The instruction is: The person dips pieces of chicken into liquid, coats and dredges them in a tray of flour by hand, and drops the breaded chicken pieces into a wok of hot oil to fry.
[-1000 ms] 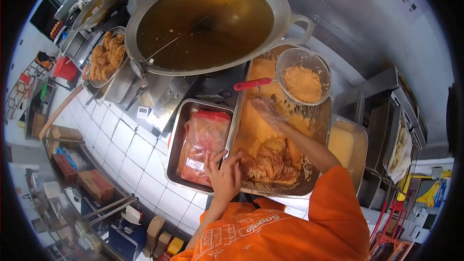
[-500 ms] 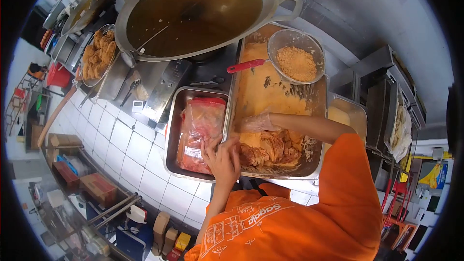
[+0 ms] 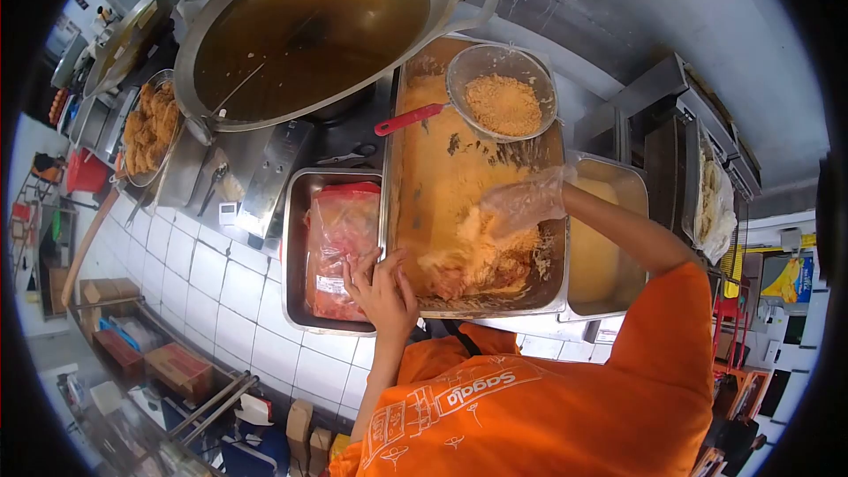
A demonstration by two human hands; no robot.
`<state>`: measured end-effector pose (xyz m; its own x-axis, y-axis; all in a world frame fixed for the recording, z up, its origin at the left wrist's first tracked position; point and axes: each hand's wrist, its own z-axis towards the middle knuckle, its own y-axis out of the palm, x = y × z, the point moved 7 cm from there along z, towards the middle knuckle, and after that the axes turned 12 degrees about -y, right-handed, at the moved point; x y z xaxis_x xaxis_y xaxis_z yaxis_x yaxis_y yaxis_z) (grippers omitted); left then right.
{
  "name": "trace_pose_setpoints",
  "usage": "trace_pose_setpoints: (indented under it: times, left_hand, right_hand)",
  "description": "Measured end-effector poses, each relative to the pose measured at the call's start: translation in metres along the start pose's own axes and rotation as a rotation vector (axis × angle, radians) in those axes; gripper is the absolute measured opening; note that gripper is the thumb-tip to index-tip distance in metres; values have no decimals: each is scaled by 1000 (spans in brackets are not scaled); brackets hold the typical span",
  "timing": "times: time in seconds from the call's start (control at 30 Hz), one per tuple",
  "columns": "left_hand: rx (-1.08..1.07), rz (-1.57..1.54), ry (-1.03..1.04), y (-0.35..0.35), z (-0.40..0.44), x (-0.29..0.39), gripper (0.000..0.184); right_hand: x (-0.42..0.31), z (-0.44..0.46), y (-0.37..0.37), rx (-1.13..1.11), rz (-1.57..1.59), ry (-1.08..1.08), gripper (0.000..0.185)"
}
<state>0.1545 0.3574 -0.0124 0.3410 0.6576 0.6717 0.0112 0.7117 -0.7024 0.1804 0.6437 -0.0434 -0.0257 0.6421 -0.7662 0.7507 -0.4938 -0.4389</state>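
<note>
My left hand (image 3: 385, 293) rests at the adjoining rims of two metal trays, its fingers apart. Beneath and beside its fingertips lies a clear bag of raw meat (image 3: 340, 238) with a red top and a white label, inside the smaller tray (image 3: 295, 305). In a clear plastic glove, my right hand (image 3: 521, 205) is low over the large tray (image 3: 539, 303) of pale orange flour (image 3: 433, 177). Loose flour blurs around its fingers, which I cannot make out clearly. Battered meat pieces (image 3: 503, 272), partly covered in flour, lie at the tray's near end.
A red-handled sieve (image 3: 503, 106) with crumbs sits across the large tray's far end. A wide wok of oil (image 3: 309, 35) stands behind. Fried pieces (image 3: 150, 132) fill a basket at left. Scissors (image 3: 347, 155) lie behind the meat tray; another tray (image 3: 596, 252) of pale contents sits right.
My right hand has moved right and slightly up through the flour, and flour now covers more of the battered pieces. My left hand stays at the rims. The whole view has shifted left.
</note>
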Motion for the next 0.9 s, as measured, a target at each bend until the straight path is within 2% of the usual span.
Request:
trace_pose_setpoints:
  times: [0.03, 0.1, 0.2, 0.23, 0.37, 0.4, 0.47, 0.5, 0.57, 0.63, 0.73, 0.9]
  left_hand:
    - [2, -1, 4, 0, 0, 1, 29]
    - [6, -3, 7, -2, 0, 1, 29]
    - [21, -21, -8, -1, 0, 0, 30]
    - [26, -34, -19, -2, 0, 0, 30]
    - [32, -8, 11, -3, -1, -1, 28]
    - [36, -12, 1, -4, -1, -1, 28]
    - [57, -24, 13, -5, 0, 1, 28]
    - [67, -31, 20, -6, 0, 2, 28]
    - [64, -22, 25, -5, -2, 3, 28]
    - [74, -18, 29, -5, 0, 3, 28]
    - [74, -15, 33, -6, 0, 2, 27]
    - [68, -26, 19, -8, 0, 4, 24]
  right_hand:
    - [31, 12, 10, 137, 72, -264, 62]
    - [77, 44, 27, 317, -292, -573, 56]
    - [52, 110, 24, 187, -305, -87, 50]
    - [50, 138, 29, 163, -289, 6, 49]
    - [70, 198, 45, 249, -9, 131, 48]
    - [68, 194, 47, 193, -50, 121, 50]
    - [57, 189, 53, 155, -326, -75, 55]
    - [60, 188, 62, 176, -562, -263, 58]
    - [65, 191, 73, 127, -256, -330, 53]
    - [72, 206, 95, -19, 810, -44, 38]
    - [78, 199, 96, 71, 707, -28, 38]
    - [25, 186, 80, -142, 374, -263, 46]
